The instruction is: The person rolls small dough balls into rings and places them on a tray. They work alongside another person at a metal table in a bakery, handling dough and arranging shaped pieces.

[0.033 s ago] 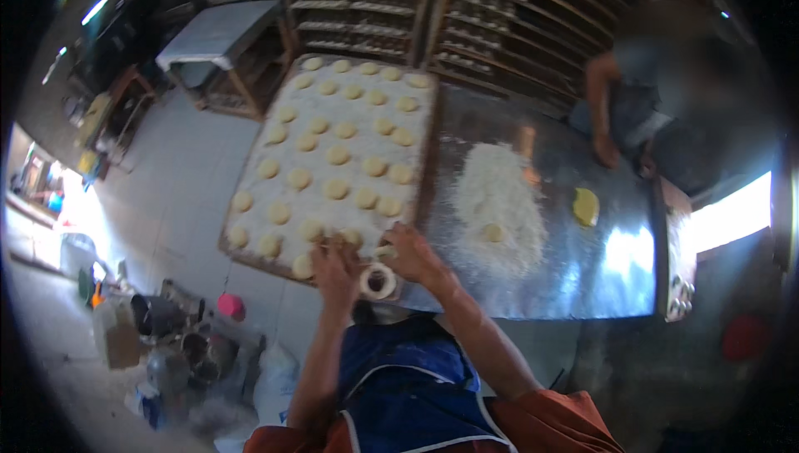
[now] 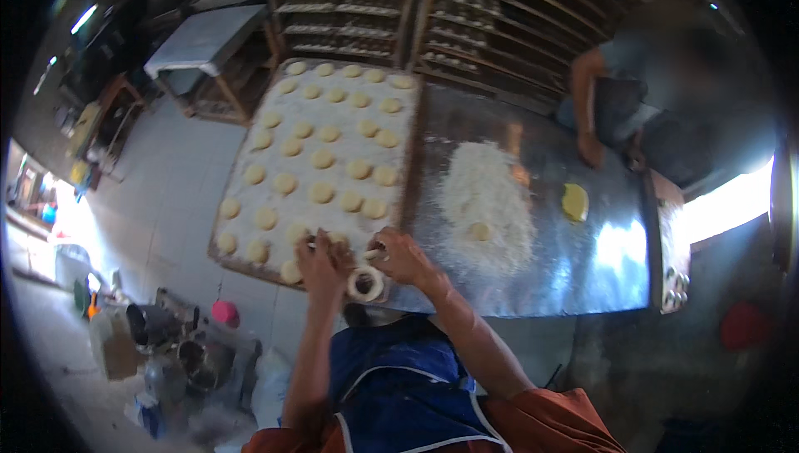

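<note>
My left hand [image 2: 325, 257] is at the near edge of a floured board [image 2: 341, 174] bearing several round dough pieces [image 2: 321, 192], its fingers curled around something small I cannot make out. Just right of it, my right hand [image 2: 399, 257] has its fingers closed on a small pale object [image 2: 374, 253]. A white ring-shaped object [image 2: 353, 285] lies at the board's corner, just below and between my hands. On the steel table [image 2: 591, 270] to the right are a patch of flour [image 2: 487, 187] with one dough round [image 2: 480, 232] on it, and a yellow lump [image 2: 574, 202].
A person [image 2: 599, 95] works at the table's far right. Wooden racks [image 2: 341, 8] with small pale pieces stand behind. A small table [image 2: 200, 41] stands at back left; buckets, jugs [image 2: 116, 341] and a pink container [image 2: 225, 311] sit on the floor at lower left.
The view has shifted slightly, so board and table sit further left in the picture. My fingers have moved a little at the board's edge.
</note>
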The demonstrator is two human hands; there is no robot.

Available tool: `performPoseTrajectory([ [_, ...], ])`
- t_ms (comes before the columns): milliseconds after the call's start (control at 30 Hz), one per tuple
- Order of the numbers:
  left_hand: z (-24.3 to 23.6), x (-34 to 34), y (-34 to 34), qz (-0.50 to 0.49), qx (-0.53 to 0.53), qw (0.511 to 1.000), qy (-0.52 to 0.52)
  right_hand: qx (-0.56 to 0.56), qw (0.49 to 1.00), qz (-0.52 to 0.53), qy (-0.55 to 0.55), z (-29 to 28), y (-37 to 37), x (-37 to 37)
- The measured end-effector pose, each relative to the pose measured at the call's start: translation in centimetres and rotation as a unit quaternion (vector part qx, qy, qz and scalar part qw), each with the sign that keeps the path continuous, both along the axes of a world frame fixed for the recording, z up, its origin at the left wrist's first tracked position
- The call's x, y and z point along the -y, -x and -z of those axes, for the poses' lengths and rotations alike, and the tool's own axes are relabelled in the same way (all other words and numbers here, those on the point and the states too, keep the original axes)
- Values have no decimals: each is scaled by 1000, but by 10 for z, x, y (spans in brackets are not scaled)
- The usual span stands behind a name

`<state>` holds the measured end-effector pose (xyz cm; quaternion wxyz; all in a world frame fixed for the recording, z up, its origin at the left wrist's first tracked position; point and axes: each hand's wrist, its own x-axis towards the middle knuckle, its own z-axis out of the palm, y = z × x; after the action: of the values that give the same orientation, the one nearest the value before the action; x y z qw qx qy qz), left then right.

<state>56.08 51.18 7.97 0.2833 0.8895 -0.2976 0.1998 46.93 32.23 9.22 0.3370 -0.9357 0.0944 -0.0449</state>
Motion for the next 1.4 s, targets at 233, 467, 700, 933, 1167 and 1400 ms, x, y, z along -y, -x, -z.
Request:
performPoseTrajectory([
  [233,-36,44,1,113,-326,935,85,-41,951,301,-54,12,135,110],
  [467,23,213,118,324,-240,909,107,132,929,335,84,45,182,166],
  [700,27,247,157,286,-694,617,236,135,838,354,-393,24,202,163],
  [933,21,250,165,288,-654,649,261,149,863,329,-354,5,194,165],
  [1167,26,240,163,281,-776,398,399,121,766,173,-607,-1,190,175],
  [1400,10,224,142,333,-725,437,416,105,796,339,-490,60,164,163],
])
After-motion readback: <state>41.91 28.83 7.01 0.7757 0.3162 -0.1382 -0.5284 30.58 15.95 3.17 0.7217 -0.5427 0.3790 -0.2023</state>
